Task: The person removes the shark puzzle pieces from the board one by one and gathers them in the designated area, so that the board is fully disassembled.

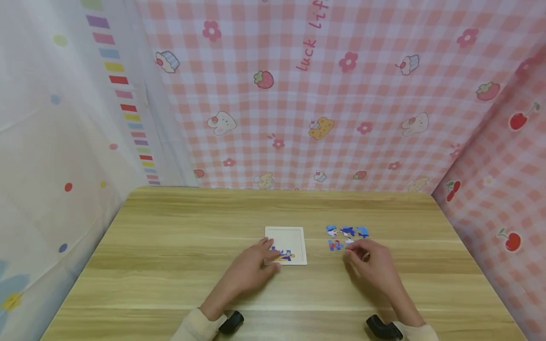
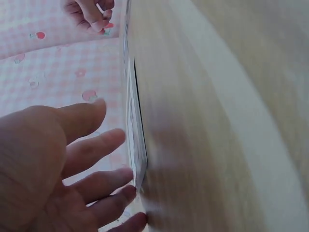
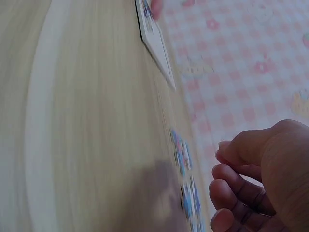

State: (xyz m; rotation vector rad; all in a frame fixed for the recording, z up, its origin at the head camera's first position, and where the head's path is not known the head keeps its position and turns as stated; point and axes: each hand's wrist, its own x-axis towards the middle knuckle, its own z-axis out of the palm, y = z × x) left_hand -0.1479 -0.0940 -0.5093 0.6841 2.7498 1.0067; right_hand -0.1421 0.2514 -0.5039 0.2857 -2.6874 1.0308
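Note:
A square white puzzle board lies on the table, with a few colourful jigsaw pieces in its lower part. My left hand rests at the board's left edge, its fingers spread and reaching over the pieces there. In the left wrist view, that hand shows loosely bent, separated fingers beside the board. My right hand hovers by the loose jigsaw pieces, thumb and forefinger brought together. In the right wrist view, its fingers are curled; whether a piece sits between the fingertips is unclear.
Several loose pieces, among them a red and blue one, lie to the right of the board. The wooden table meets a pink checked curtain at the back. More cloth hangs at both sides.

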